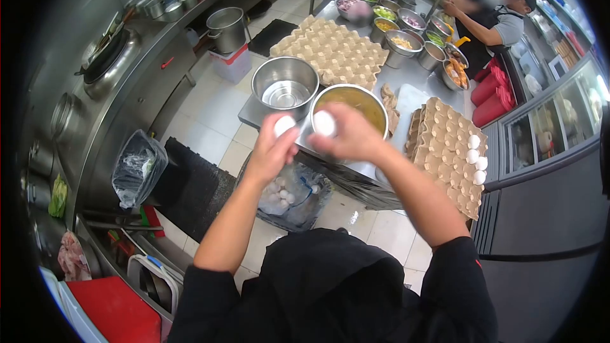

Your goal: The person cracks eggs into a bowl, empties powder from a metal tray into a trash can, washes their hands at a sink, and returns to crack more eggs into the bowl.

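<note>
My left hand [272, 152] is closed around a white egg [284, 125], just in front of an empty steel pot [285, 86]. In my right hand [352, 134], blurred by motion, is another white egg [325, 124]; it is over the near rim of a steel bowl [356, 97] holding yellowish-brown liquid. The two eggs are apart, facing each other. Below my hands, a black-lined bin [318, 209] holds several white shells. To the right, a stack of cardboard egg trays [438, 152] carries several white eggs [474, 155] along its right side.
Behind the pot lies a bare cardboard egg tray stack [330, 47]. Bowls of chopped food [403, 41] crowd the table's far end, where a co-worker [492, 16] stands. A stockpot [226, 28] rests on a box at left; a fridge [546, 197] stands at right.
</note>
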A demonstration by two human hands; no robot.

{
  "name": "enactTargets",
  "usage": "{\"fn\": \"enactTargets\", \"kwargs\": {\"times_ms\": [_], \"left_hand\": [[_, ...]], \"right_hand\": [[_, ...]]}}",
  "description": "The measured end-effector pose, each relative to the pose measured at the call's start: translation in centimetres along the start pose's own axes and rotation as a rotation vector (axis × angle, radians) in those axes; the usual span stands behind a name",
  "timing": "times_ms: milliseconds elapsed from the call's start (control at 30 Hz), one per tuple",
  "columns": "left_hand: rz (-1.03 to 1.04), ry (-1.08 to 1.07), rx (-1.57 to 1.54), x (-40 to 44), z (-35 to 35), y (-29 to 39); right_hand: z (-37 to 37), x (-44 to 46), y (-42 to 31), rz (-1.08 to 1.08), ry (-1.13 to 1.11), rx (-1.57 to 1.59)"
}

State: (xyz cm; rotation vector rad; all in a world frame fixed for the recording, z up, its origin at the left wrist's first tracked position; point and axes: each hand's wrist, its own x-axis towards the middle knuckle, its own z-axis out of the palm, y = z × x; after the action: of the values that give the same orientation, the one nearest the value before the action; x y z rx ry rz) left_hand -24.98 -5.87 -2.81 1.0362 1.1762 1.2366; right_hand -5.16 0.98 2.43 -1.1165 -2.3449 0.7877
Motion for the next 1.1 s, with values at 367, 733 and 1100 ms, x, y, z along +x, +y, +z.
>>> {"fn": "enactTargets", "kwargs": {"times_ms": [367, 733, 1100], "left_hand": [[0.345, -0.067, 0.787, -3.5, 5.4, 0.5], [0.866, -0.688, 1.170, 6.4, 43.5, -3.1], [0.686, -0.609, 0.926, 6.6, 44.5, 0.0]], "right_hand": [[-6.6, -8.8, 1.3, 0.127, 0.139, -0.196], [-18.4, -32.1, 18.7, 0.533, 0.355, -0.614], [-21.3, -31.4, 18.1, 0.372, 0.480, -0.115]]}}
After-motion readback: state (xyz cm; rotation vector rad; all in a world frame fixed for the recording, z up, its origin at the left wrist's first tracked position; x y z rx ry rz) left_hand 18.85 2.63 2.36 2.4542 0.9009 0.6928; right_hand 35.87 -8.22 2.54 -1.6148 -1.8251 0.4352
